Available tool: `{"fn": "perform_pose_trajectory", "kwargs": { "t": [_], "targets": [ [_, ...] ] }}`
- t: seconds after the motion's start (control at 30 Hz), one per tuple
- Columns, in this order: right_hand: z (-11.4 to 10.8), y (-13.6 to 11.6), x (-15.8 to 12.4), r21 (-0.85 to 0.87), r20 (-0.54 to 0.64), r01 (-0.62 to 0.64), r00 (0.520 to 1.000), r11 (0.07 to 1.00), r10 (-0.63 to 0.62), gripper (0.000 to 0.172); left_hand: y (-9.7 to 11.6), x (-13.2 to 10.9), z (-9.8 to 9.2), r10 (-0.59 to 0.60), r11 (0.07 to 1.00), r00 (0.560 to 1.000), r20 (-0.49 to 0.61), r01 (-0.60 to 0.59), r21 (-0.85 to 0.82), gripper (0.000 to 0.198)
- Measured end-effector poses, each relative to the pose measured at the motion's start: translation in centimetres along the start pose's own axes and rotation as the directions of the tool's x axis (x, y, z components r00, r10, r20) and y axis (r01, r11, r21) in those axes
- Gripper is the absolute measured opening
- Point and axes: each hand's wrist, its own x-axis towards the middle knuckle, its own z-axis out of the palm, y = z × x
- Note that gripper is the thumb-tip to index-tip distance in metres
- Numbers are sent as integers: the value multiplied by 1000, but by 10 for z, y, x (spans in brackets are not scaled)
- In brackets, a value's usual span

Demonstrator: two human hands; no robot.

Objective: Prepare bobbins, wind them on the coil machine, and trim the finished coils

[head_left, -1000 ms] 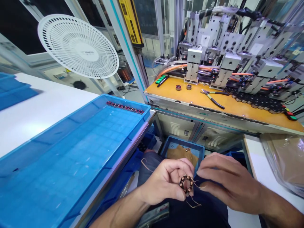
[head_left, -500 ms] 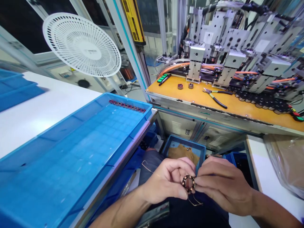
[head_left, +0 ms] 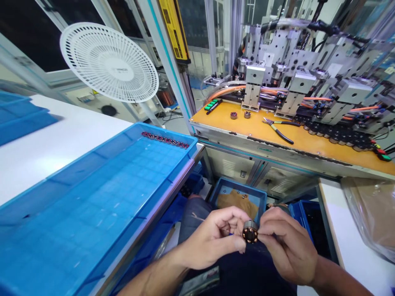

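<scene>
Between my hands, above my lap, is a small round motor stator [head_left: 250,232] with copper windings around its ring. My left hand [head_left: 216,234] grips its left side between thumb and fingers. From the right, my right hand [head_left: 286,242] has its thumb and forefinger pinched at the stator's edge; whether a thin wire is between those fingertips is too small to tell. The stator's dark open face is turned toward me and its grey side wall shows on top.
A large blue tray [head_left: 101,205] with a row of stators [head_left: 165,139] lies to the left. Ahead, an orange bench [head_left: 222,119] carries two stators, cutting pliers [head_left: 279,128] and several dark parts before a machine [head_left: 277,74]. A blue bin [head_left: 262,201] stands below; a white fan [head_left: 114,65] is behind.
The stator has tilted, so its side wall now shows, and the loose wire ends below it are no longer visible. My right hand has shifted slightly, its fingers still at the edge.
</scene>
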Motion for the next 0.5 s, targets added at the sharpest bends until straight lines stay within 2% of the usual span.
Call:
{"fn": "perform_pose_trajectory", "kwargs": {
  "t": [0.2, 0.4, 0.5],
  "targets": [
    [5, -2, -1, -113, -65, -61, 996, 992, 54, 13, -3, 0, 7, 152, 988, 986, -75, -154, -22, 20],
    [12, -1, -7, -95, -138, -148, 981, 984, 134, 14, -2, 5, 8, 355, 924, 933, -61, -360, -127, 22],
    [7, 0, -7, -86, -86, -85, 993, 993, 78, 16, -3, 8, 9, 412, 867, 910, -38, -405, -290, 35]
  ]
}}
